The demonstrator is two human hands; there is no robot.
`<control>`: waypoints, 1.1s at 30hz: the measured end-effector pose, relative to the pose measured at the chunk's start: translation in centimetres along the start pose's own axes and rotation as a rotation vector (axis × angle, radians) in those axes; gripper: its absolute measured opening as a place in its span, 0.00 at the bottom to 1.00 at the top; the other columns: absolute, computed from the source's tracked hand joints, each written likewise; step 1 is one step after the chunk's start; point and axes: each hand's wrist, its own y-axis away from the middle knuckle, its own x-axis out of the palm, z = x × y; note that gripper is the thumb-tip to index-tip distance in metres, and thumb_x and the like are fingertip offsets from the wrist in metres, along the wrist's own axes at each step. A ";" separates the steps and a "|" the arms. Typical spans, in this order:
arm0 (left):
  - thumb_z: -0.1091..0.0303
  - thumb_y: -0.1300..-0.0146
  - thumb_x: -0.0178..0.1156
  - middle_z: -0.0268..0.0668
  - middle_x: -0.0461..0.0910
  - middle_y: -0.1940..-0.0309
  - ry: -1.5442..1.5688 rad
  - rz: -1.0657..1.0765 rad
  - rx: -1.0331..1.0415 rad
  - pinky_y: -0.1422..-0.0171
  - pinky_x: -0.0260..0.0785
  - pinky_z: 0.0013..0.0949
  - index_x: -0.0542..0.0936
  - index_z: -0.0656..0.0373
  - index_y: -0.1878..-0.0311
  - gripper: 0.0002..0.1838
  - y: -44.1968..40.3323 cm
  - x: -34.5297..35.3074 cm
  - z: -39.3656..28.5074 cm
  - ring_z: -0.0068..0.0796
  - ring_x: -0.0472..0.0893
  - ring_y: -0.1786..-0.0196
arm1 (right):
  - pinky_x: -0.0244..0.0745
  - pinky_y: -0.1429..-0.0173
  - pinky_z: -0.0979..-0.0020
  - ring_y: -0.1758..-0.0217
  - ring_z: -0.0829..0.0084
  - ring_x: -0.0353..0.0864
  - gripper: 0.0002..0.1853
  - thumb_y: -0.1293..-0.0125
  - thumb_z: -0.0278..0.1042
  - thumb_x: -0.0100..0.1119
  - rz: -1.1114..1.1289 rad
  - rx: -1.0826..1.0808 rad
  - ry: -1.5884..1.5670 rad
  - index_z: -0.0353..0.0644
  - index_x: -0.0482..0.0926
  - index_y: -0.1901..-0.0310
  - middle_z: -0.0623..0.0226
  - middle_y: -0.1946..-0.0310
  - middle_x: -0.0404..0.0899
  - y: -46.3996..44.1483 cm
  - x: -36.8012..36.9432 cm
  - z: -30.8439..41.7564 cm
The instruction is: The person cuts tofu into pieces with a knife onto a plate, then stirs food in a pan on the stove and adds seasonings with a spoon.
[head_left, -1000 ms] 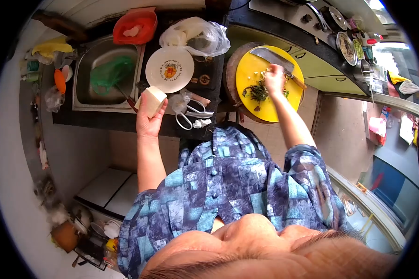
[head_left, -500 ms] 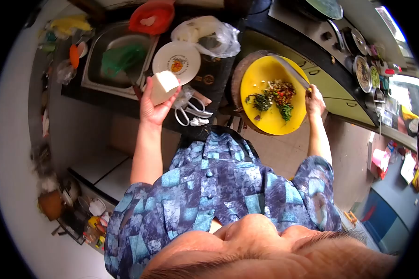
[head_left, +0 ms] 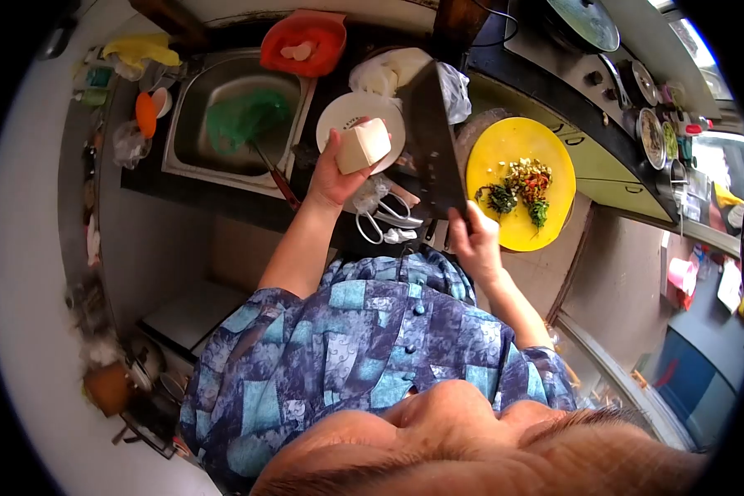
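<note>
A pale, smooth-sided block of tofu (head_left: pixel 364 147) rests in my left hand (head_left: pixel 332 175), whose fingers curl around it. Behind that hand lies a white plate (head_left: pixel 329 116) with printing at its centre. My right hand (head_left: pixel 475 244) grips the handle of a broad, dark-bladed cleaver (head_left: pixel 435 136). The blade stands raised between the tofu and a round yellow cutting board (head_left: pixel 521 231), apart from both. On the board sit small piles of chopped greens (head_left: pixel 499 198) and a mixed heap of chopped red and pale bits (head_left: pixel 531 178).
At left is a metal sink (head_left: pixel 192 124) holding a green mesh-like item (head_left: pixel 244 120). A red basin (head_left: pixel 306 33) stands behind, near clear plastic bags (head_left: pixel 388 70). White-handled scissors (head_left: pixel 370 227) lie near the counter's front edge. A stove (head_left: pixel 554 45) bears a lidded pan (head_left: pixel 587 21).
My right hand has swung the cleaver from the board's far edge leftward, raising its blade near the tofu. My left hand still holds the tofu. The whole view has shifted.
</note>
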 end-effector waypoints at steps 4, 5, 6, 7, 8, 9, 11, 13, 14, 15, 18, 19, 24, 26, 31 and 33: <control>0.41 0.38 0.59 0.43 0.67 0.34 -0.032 0.017 -0.078 0.24 0.52 0.50 0.62 0.59 0.31 0.41 -1.0 -3.4 -2.5 0.43 0.64 0.30 | 0.62 0.77 0.75 0.81 0.82 0.63 0.04 0.31 0.27 0.55 -0.111 0.004 0.096 0.36 0.74 0.61 0.68 0.84 0.68 -2.0 7.5 2.7; 0.41 0.38 0.58 0.43 0.67 0.34 -0.040 0.020 -0.096 0.24 0.52 0.50 0.62 0.59 0.30 0.41 -1.2 -3.8 -3.0 0.43 0.64 0.30 | 0.63 0.75 0.74 0.80 0.79 0.63 0.04 0.31 0.27 0.55 -0.138 -0.006 0.114 0.35 0.74 0.61 0.65 0.83 0.68 -2.5 8.6 3.0; 0.41 0.38 0.58 0.42 0.67 0.34 -0.047 0.024 -0.114 0.25 0.52 0.49 0.62 0.58 0.30 0.41 -1.4 -3.9 -3.3 0.43 0.65 0.30 | 0.63 0.75 0.74 0.80 0.79 0.64 0.04 0.31 0.27 0.55 -0.150 0.007 0.117 0.35 0.74 0.61 0.64 0.83 0.68 -2.9 9.4 3.1; 0.41 0.36 0.56 0.41 0.69 0.36 -0.045 0.054 -0.125 0.26 0.54 0.49 0.64 0.57 0.31 0.38 -1.5 -3.9 -3.7 0.41 0.66 0.32 | 0.63 0.75 0.74 0.80 0.79 0.64 0.04 0.31 0.27 0.55 -0.162 0.020 0.120 0.35 0.73 0.62 0.64 0.82 0.68 -3.2 10.2 3.1; 0.41 0.35 0.55 0.40 0.69 0.36 -0.052 0.019 -0.130 0.26 0.54 0.49 0.65 0.57 0.32 0.37 -1.6 -4.1 -3.9 0.41 0.66 0.32 | 0.63 0.75 0.74 0.80 0.79 0.64 0.05 0.31 0.27 0.55 -0.174 0.032 0.123 0.35 0.73 0.62 0.63 0.82 0.69 -3.5 11.0 2.9; 0.42 0.35 0.55 0.40 0.70 0.37 -0.060 -0.016 -0.134 0.26 0.54 0.49 0.66 0.57 0.33 0.36 -1.6 -4.4 -4.0 0.40 0.67 0.32 | 0.63 0.75 0.74 0.80 0.79 0.63 0.05 0.31 0.27 0.55 -0.184 0.033 0.135 0.35 0.73 0.62 0.63 0.82 0.69 -3.6 11.7 2.7; 0.42 0.33 0.53 0.39 0.73 0.40 -0.032 -0.041 -0.144 0.27 0.56 0.47 0.68 0.56 0.35 0.32 -1.7 -5.0 -4.2 0.40 0.70 0.34 | 0.68 0.72 0.69 0.78 0.65 0.73 0.04 0.33 0.26 0.55 -0.135 0.103 0.193 0.35 0.74 0.60 0.55 0.79 0.73 -3.7 12.7 2.5; 0.45 0.33 0.55 0.39 0.74 0.41 0.079 0.050 -0.198 0.29 0.60 0.43 0.68 0.58 0.34 0.32 -2.2 -7.3 -4.3 0.38 0.72 0.37 | 0.70 0.72 0.64 0.77 0.53 0.77 0.03 0.34 0.25 0.56 -0.126 0.116 0.199 0.35 0.74 0.61 0.50 0.78 0.74 -4.1 13.7 2.3; 0.46 0.33 0.56 0.39 0.75 0.42 0.134 0.091 -0.225 0.30 0.62 0.41 0.67 0.59 0.34 0.32 -2.5 -8.4 -4.2 0.38 0.74 0.38 | 0.70 0.72 0.63 0.77 0.52 0.77 0.03 0.34 0.26 0.56 -0.109 0.136 0.218 0.36 0.74 0.62 0.50 0.78 0.74 -4.3 14.0 2.4; 0.47 0.34 0.56 0.39 0.76 0.43 0.077 0.100 -0.240 0.32 0.64 0.40 0.68 0.59 0.35 0.32 -2.4 -7.5 -4.5 0.37 0.75 0.40 | 0.70 0.73 0.62 0.76 0.51 0.77 0.04 0.34 0.26 0.55 -0.088 0.151 0.237 0.36 0.73 0.62 0.49 0.78 0.74 -4.6 14.3 2.3; 0.49 0.35 0.59 0.39 0.78 0.47 -0.086 0.133 -0.261 0.35 0.67 0.39 0.70 0.61 0.37 0.31 -2.0 -5.0 -5.0 0.35 0.77 0.43 | 0.69 0.73 0.58 0.75 0.48 0.77 0.05 0.33 0.29 0.56 -0.055 0.165 0.268 0.36 0.73 0.63 0.48 0.78 0.75 -5.0 14.8 1.6; 0.50 0.35 0.60 0.39 0.78 0.47 -0.134 0.148 -0.252 0.36 0.68 0.38 0.70 0.62 0.37 0.30 -2.1 -5.6 -4.8 0.34 0.77 0.43 | 0.69 0.72 0.58 0.74 0.48 0.77 0.06 0.33 0.30 0.56 -0.034 0.195 0.273 0.36 0.73 0.63 0.48 0.78 0.75 -5.1 14.7 1.5; 0.57 0.37 0.64 0.38 0.77 0.46 -0.211 0.018 -0.190 0.37 0.69 0.36 0.70 0.61 0.37 0.28 -1.9 -7.8 -3.8 0.33 0.76 0.43 | 0.69 0.71 0.60 0.74 0.50 0.76 0.07 0.34 0.30 0.57 -0.044 0.281 0.238 0.35 0.75 0.64 0.47 0.75 0.75 -5.3 13.5 2.1; 0.56 0.39 0.66 0.38 0.75 0.43 -0.221 0.011 -0.166 0.33 0.66 0.36 0.69 0.60 0.37 0.31 -1.8 -5.5 -4.5 0.34 0.75 0.41 | 0.69 0.71 0.62 0.75 0.51 0.76 0.06 0.34 0.29 0.57 -0.090 0.266 0.260 0.35 0.74 0.63 0.48 0.75 0.75 -4.9 13.0 2.8; 0.54 0.39 0.66 0.36 0.75 0.44 -0.052 -0.270 -0.168 0.35 0.67 0.40 0.69 0.54 0.37 0.30 -2.3 -3.3 -4.4 0.33 0.74 0.41 | 0.72 0.70 0.66 0.74 0.57 0.78 0.06 0.34 0.24 0.56 -0.269 -0.084 0.471 0.36 0.75 0.57 0.55 0.73 0.77 -4.5 12.9 3.5; 0.44 0.37 0.62 0.33 0.73 0.42 -0.041 -0.366 -0.131 0.32 0.62 0.42 0.69 0.50 0.37 0.30 -2.3 -3.4 -3.6 0.32 0.72 0.38 | 0.74 0.68 0.65 0.71 0.57 0.79 0.09 0.36 0.23 0.57 -0.210 -0.122 0.568 0.38 0.76 0.55 0.56 0.70 0.78 -4.3 13.0 3.9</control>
